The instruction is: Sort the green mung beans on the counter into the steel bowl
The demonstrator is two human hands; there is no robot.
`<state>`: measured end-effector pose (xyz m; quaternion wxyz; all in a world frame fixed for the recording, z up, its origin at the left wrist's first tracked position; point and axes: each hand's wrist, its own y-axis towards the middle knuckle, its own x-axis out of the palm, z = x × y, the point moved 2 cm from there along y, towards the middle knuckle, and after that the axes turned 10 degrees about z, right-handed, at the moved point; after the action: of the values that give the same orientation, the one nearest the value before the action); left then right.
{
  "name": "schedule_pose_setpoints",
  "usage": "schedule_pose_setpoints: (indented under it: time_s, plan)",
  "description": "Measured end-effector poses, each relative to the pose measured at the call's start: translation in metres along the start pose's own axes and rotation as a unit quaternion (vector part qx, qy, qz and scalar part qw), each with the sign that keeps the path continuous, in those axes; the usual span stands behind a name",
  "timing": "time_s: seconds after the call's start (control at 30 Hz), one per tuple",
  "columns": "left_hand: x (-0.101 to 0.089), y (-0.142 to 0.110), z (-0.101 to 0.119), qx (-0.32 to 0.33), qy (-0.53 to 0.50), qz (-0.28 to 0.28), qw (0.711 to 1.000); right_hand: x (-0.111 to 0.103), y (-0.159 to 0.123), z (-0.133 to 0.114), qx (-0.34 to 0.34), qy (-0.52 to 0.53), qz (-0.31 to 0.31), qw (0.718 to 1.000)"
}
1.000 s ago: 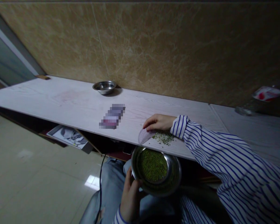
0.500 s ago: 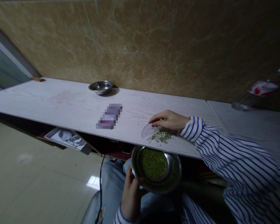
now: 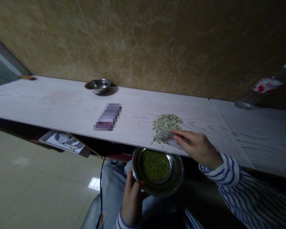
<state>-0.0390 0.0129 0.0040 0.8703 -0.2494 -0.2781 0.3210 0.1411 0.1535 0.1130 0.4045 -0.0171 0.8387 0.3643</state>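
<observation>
My left hand (image 3: pixel 133 197) is closed on the rim of a steel bowl (image 3: pixel 177 176), which it holds below the table's front edge. Green mung beans (image 3: pixel 156 165) lie inside that bowl. On the white table, white grains like rice are mixed with green beans in a spread pile (image 3: pixel 167 122). My right hand (image 3: pixel 196 144) pinches a clear plastic protractor (image 3: pixel 165 136) at the near side of the pile. The protractor is tilted and partly blurred, and the fingers cover one end of it.
A smaller steel bowl (image 3: pixel 98 86) stands by the wall at the back. Left of the pile lies a pixelated flat item (image 3: pixel 108 117). A clear bottle (image 3: pixel 262 87) with a red and white label is at the right. An open drawer (image 3: pixel 63 141) juts out below the table.
My right hand has moved from the pile's far side toward the table's front edge, to the right, with the protractor. More of the pile shows now. My left hand still holds the bowl.
</observation>
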Motion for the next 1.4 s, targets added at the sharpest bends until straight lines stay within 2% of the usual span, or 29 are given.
schedule_pose_setpoints:
  time_s: [0.23, 0.57, 0.7, 0.9, 1.2, 1.4]
  plan:
    - [-0.002, 0.003, -0.002, -0.002, -0.006, -0.011, 1.0, 0.006, -0.007, -0.009, -0.02, -0.01, -0.014, 1.0]
    - [-0.006, 0.006, -0.004, -0.004, -0.003, -0.007, 1.0, 0.005, -0.005, 0.002, 0.031, -0.044, 0.015, 0.998]
    - [-0.006, 0.007, -0.004, -0.007, 0.001, -0.009, 1.0, 0.003, -0.005, -0.002, 0.031, -0.034, 0.022, 0.999]
    - [-0.004, 0.004, -0.002, 0.004, 0.012, 0.002, 1.0, 0.008, -0.006, -0.014, 0.023, -0.019, 0.0, 1.0]
    - [-0.005, 0.005, 0.0, 0.0, 0.009, -0.009, 1.0, 0.005, -0.006, -0.004, 0.047, -0.045, 0.018, 0.998]
    - [-0.005, 0.005, 0.001, 0.008, 0.008, 0.002, 1.0, 0.01, -0.004, -0.008, 0.042, -0.041, 0.01, 0.998]
